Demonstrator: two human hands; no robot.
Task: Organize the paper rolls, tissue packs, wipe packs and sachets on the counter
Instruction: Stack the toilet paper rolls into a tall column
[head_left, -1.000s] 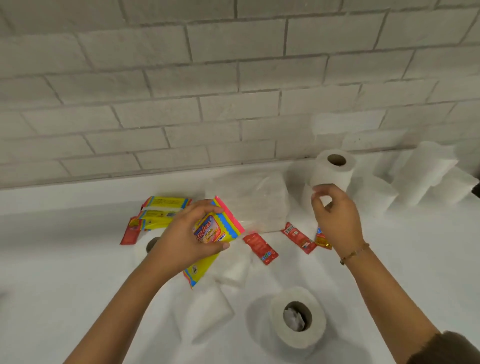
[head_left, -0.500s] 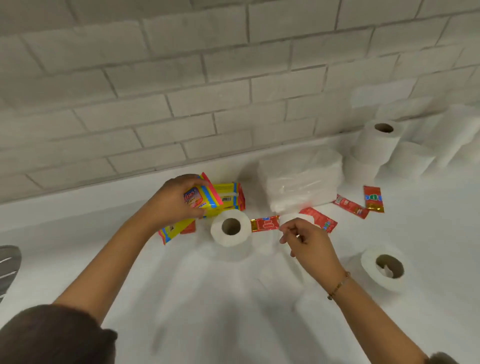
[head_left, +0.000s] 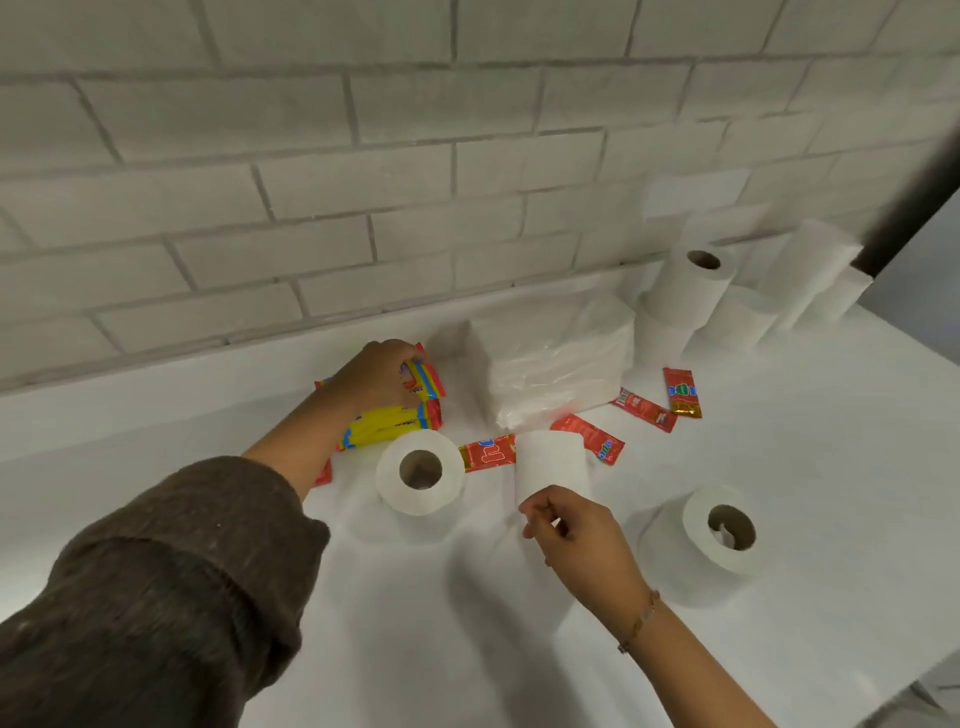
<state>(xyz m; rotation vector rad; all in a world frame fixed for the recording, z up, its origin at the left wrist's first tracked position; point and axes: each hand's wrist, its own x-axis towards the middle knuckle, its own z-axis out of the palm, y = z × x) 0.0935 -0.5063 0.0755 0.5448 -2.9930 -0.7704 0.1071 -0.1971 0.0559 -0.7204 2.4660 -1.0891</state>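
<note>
My left hand (head_left: 376, 375) grips a colourful wipe pack (head_left: 423, 379) and holds it on top of a stack of yellow wipe packs (head_left: 387, 426) near the wall. My right hand (head_left: 571, 530) pinches the near end of a small white paper roll (head_left: 551, 462) lying on its side. A paper roll (head_left: 420, 470) stands between my hands. Another roll (head_left: 719, 535) sits to the right. Red sachets (head_left: 589, 436) lie scattered beside a clear-wrapped tissue pack (head_left: 550, 364). Stacked paper rolls (head_left: 696, 291) stand at the back right.
The white counter (head_left: 467, 623) meets a white brick wall (head_left: 363, 182) at the back. Its right edge (head_left: 930, 670) drops off at the lower right. A dark vertical edge (head_left: 904, 208) stands at the far right.
My left hand carried the wipe pack back onto the yellow stack near the wall. My right hand took hold of the small white roll. The view swung left and down.
</note>
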